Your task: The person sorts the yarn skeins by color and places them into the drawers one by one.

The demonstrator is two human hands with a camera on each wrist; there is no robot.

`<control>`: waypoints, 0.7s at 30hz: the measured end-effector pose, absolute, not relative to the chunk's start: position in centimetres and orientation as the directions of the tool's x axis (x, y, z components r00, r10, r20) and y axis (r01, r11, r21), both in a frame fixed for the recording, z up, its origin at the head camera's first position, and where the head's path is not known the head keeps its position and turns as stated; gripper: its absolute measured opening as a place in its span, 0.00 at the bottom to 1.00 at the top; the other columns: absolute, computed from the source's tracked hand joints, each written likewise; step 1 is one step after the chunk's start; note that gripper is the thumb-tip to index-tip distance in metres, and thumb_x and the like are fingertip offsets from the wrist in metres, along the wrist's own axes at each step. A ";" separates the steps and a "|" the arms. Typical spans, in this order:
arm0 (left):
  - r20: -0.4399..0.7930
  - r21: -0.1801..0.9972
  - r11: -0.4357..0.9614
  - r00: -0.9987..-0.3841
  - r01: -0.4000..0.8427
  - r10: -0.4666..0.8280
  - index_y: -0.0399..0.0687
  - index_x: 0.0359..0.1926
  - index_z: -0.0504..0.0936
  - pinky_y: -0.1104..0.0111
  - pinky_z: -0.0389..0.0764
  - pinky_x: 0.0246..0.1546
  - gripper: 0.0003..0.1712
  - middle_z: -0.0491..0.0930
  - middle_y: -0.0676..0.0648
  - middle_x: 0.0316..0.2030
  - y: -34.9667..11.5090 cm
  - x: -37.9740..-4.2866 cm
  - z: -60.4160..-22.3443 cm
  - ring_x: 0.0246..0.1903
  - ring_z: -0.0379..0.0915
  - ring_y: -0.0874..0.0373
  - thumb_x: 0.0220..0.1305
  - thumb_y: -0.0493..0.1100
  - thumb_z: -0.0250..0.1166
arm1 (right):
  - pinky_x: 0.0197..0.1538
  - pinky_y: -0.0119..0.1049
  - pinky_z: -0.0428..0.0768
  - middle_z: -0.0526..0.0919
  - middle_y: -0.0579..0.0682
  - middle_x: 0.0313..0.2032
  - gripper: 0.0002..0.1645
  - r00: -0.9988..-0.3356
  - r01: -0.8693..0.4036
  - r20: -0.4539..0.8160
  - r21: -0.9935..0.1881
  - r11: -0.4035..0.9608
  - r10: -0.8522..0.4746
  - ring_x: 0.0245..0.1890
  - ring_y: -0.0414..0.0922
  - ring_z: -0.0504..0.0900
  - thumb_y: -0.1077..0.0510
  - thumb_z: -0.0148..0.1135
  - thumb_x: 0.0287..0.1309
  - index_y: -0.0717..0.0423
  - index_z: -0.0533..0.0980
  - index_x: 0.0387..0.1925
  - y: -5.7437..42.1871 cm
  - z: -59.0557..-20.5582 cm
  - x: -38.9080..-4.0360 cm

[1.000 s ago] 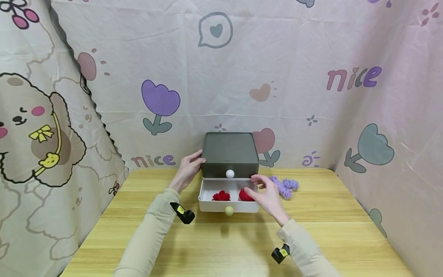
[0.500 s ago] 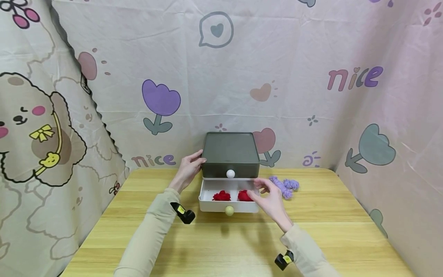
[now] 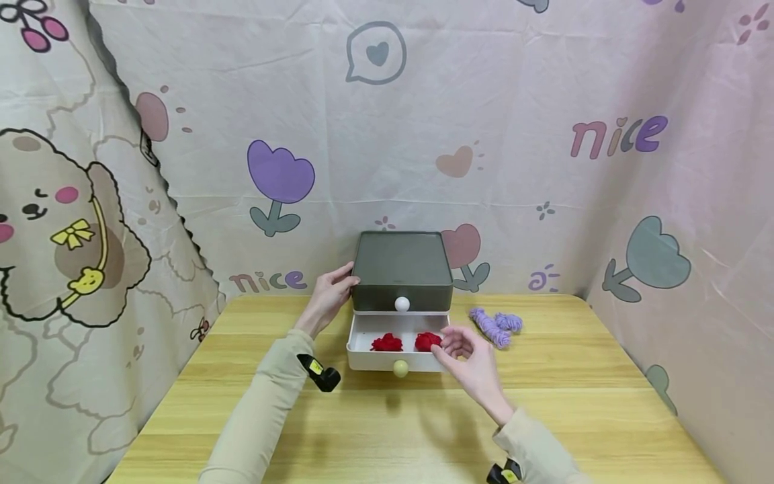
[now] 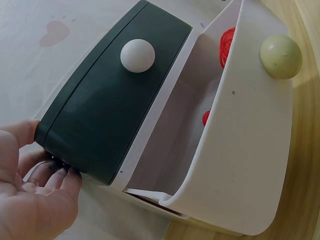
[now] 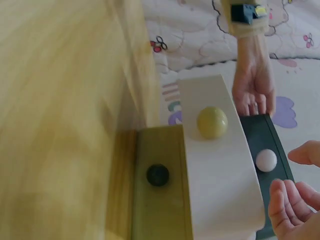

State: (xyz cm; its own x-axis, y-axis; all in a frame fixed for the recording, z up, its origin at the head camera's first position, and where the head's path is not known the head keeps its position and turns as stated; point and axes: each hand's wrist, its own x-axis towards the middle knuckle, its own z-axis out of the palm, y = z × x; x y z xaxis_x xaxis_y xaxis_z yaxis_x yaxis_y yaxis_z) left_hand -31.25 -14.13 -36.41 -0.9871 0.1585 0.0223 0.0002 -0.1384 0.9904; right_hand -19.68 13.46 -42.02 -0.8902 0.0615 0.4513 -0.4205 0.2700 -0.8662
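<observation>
A small chest of drawers [image 3: 402, 262] with a dark green top stands at the back of the table. Its white middle drawer [image 4: 240, 120], with a yellow knob [image 3: 400, 368], is pulled out. Inside lie two bundles of red yarn, one in the middle [image 3: 387, 343] and one at the right [image 3: 426, 341]. My left hand [image 3: 326, 299] grips the chest's upper left side, thumb and fingers around its edge in the left wrist view. At the drawer's right end hovers my right hand [image 3: 474, 363], fingers loosely bent and nothing held. It partly covers the drawer's right corner.
Purple yarn skeins [image 3: 496, 327] lie on the wooden table [image 3: 562, 376] right of the chest. A white knob [image 4: 137, 56] marks the top drawer, and a dark knob [image 5: 158, 175] the pushed-in bottom one. A patterned cloth [image 3: 387, 134] hangs behind.
My right hand has drawn back from the right red yarn and the drawer, toward me and slightly right. More of that yarn now shows. The left hand stays where it was.
</observation>
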 end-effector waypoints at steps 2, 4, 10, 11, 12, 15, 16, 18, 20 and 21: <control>0.023 0.990 -0.138 -0.987 0.001 0.156 0.42 0.78 0.55 0.54 0.50 0.80 0.34 0.45 0.43 0.81 -14.1 -31.2 -36.4 0.77 0.49 0.50 0.75 0.32 0.52 | 0.33 0.23 0.83 0.86 0.59 0.29 0.17 -0.893 -0.419 0.446 -0.870 0.260 0.053 0.27 0.32 0.80 0.69 0.76 0.48 0.67 0.81 0.41 13.2 -42.3 -19.4; 0.023 0.990 -0.140 -0.988 0.001 0.154 0.42 0.78 0.55 0.54 0.50 0.80 0.34 0.45 0.43 0.81 -14.1 -31.2 -36.5 0.77 0.50 0.50 0.75 0.32 0.52 | 0.33 0.25 0.84 0.87 0.58 0.29 0.16 -0.901 -0.408 0.431 -0.878 0.250 0.042 0.27 0.32 0.81 0.68 0.75 0.49 0.67 0.81 0.41 12.9 -42.6 -19.1; 0.025 0.992 -0.122 -0.987 0.005 0.158 0.42 0.78 0.54 0.53 0.49 0.79 0.34 0.45 0.43 0.81 -14.2 -31.2 -36.5 0.78 0.46 0.49 0.75 0.33 0.53 | 0.35 0.27 0.86 0.89 0.59 0.30 0.11 -0.921 -0.387 0.388 -0.894 0.225 -0.041 0.27 0.33 0.84 0.66 0.74 0.51 0.64 0.82 0.38 12.2 -43.4 -18.4; 0.026 0.992 -0.122 -0.987 0.006 0.159 0.42 0.78 0.54 0.53 0.49 0.79 0.34 0.44 0.43 0.81 -14.2 -31.2 -36.5 0.79 0.45 0.49 0.75 0.33 0.53 | 0.35 0.28 0.86 0.89 0.59 0.30 0.11 -0.919 -0.392 0.389 -0.892 0.224 -0.057 0.27 0.33 0.84 0.66 0.74 0.51 0.64 0.83 0.37 12.1 -43.6 -18.3; 0.026 0.992 -0.123 -0.987 0.006 0.161 0.42 0.78 0.54 0.53 0.49 0.79 0.34 0.44 0.43 0.81 -14.2 -31.2 -36.5 0.79 0.45 0.48 0.75 0.33 0.53 | 0.35 0.28 0.87 0.89 0.59 0.30 0.11 -0.916 -0.399 0.393 -0.888 0.227 -0.074 0.27 0.33 0.85 0.66 0.74 0.51 0.64 0.83 0.37 12.0 -43.8 -18.3; 0.029 0.991 -0.131 -0.986 0.008 0.163 0.41 0.78 0.54 0.53 0.48 0.80 0.34 0.44 0.43 0.81 -14.2 -31.2 -36.5 0.79 0.45 0.49 0.75 0.33 0.52 | 0.35 0.29 0.87 0.89 0.60 0.30 0.12 -0.904 -0.427 0.410 -0.871 0.242 -0.120 0.28 0.32 0.85 0.65 0.74 0.52 0.65 0.83 0.39 11.8 -44.5 -18.4; 0.031 0.991 -0.135 -0.986 0.008 0.163 0.41 0.78 0.54 0.53 0.49 0.80 0.34 0.44 0.44 0.81 -14.2 -31.2 -36.5 0.78 0.45 0.49 0.75 0.32 0.52 | 0.35 0.29 0.87 0.89 0.60 0.30 0.12 -0.902 -0.432 0.411 -0.868 0.244 -0.134 0.28 0.32 0.85 0.65 0.74 0.52 0.65 0.84 0.40 11.7 -44.7 -18.4; 0.032 0.991 -0.136 -0.986 0.009 0.163 0.41 0.78 0.54 0.53 0.49 0.79 0.34 0.44 0.44 0.81 -14.2 -31.2 -36.5 0.78 0.46 0.49 0.75 0.32 0.52 | 0.35 0.29 0.87 0.90 0.60 0.31 0.13 -0.900 -0.435 0.408 -0.863 0.256 -0.154 0.28 0.32 0.85 0.64 0.75 0.52 0.65 0.84 0.41 11.6 -45.1 -18.4; 0.030 0.991 -0.136 -0.987 0.008 0.161 0.41 0.78 0.54 0.53 0.49 0.79 0.34 0.44 0.44 0.81 -14.2 -31.3 -36.5 0.78 0.46 0.49 0.75 0.32 0.53 | 0.35 0.29 0.87 0.90 0.60 0.32 0.14 -0.901 -0.431 0.399 -0.863 0.264 -0.168 0.29 0.32 0.85 0.63 0.75 0.53 0.64 0.84 0.41 11.5 -45.4 -18.5; 0.029 0.991 -0.136 -0.987 0.007 0.161 0.42 0.78 0.54 0.53 0.49 0.79 0.34 0.44 0.43 0.81 -14.2 -31.3 -36.5 0.78 0.46 0.49 0.75 0.32 0.53 | 0.35 0.29 0.87 0.90 0.60 0.32 0.14 -0.903 -0.427 0.392 -0.865 0.265 -0.174 0.29 0.32 0.86 0.62 0.75 0.53 0.63 0.84 0.41 11.4 -45.6 -18.5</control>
